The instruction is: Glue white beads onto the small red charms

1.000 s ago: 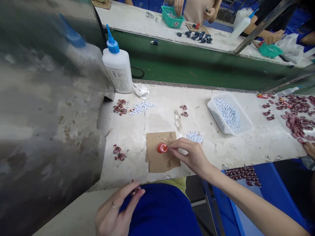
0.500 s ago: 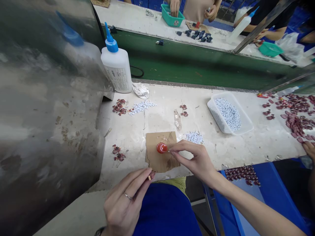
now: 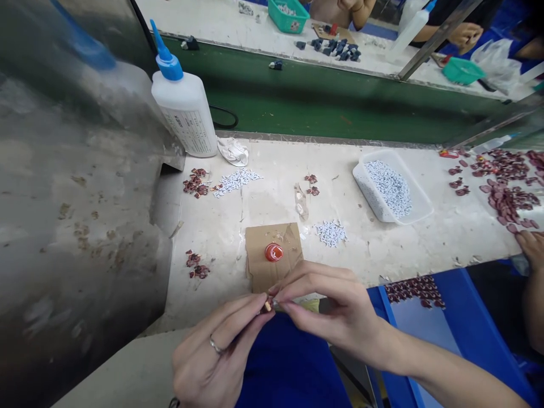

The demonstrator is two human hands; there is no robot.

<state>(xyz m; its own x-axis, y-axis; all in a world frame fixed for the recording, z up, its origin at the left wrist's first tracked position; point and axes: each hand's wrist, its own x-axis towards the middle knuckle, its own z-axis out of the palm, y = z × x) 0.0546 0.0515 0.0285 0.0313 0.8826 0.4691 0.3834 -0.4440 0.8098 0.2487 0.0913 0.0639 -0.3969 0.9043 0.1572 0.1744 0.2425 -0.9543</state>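
Observation:
My left hand [image 3: 225, 345], with a ring on one finger, pinches a small reddish-brown piece [image 3: 268, 306] at the front edge of the bench. The fingertips of my right hand [image 3: 331, 306] meet that piece from the right, closed on something tiny and pale that they mostly hide. Just beyond both hands lies a brown cardboard square [image 3: 258, 266] bearing a small round dish of red liquid [image 3: 273, 252]. Small white pieces [image 3: 331, 233] are heaped to the right of the cardboard.
A glue bottle [image 3: 185, 113] stands back left beside a metal panel [image 3: 85, 226]. Reddish-brown pieces [image 3: 195, 182] lie at left. A clear tub [image 3: 419, 209] holds white pieces. A co-worker's hand [image 3: 531, 246] rests at far right, near a blue tray [image 3: 480, 317].
My right hand has moved from beside the red dish down to the piece in my left hand, and their fingertips now meet. The whole view has shifted slightly.

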